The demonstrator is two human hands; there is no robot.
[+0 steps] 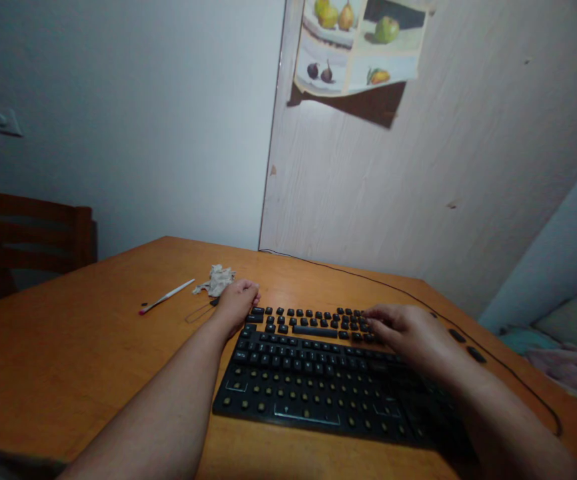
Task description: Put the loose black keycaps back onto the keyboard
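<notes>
The left hand (240, 299) curls, contents hidden, beside the loose keycaps (315, 331), where steadiness should spare their rows. On the near side of both hands lies the part-bare keyboard (308, 403). The right hand (408, 327) forms a narrow pinch at the rows' right end, best kept light; whether it holds a keycap, I cannot tell.
</notes>
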